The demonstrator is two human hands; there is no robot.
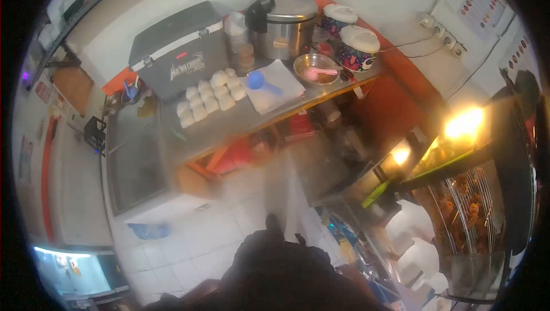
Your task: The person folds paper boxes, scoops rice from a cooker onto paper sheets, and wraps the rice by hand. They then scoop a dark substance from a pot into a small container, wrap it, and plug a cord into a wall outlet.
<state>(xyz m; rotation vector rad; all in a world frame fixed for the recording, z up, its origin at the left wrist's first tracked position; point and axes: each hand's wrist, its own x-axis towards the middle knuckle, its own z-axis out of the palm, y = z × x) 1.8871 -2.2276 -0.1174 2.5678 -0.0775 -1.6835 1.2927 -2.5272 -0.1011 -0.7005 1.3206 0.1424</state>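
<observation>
Neither of my hands shows clearly; dim patches of what may be my arms flank my dark clothing (pixel 286 271) at the bottom edge. Ahead, a metal counter (pixel 229 130) bears rows of small white wrapped bundles (pixel 212 96). Beside them a blue scoop (pixel 256 80) rests on a stack of white paper sheets (pixel 278 90). To its right, a metal bowl (pixel 301 65) holds a pink spoon (pixel 321 72). A large steel rice cooker (pixel 289 30) stands behind, its lid down.
A grey cooler box (pixel 177 53) and stacked cups (pixel 236 33) stand along the wall. Two patterned pots (pixel 358 53) fill the counter's right end. At right is a lit display case (pixel 458 156) with fried food on racks (pixel 472 208). A glass-topped freezer (pixel 134 162) stands left.
</observation>
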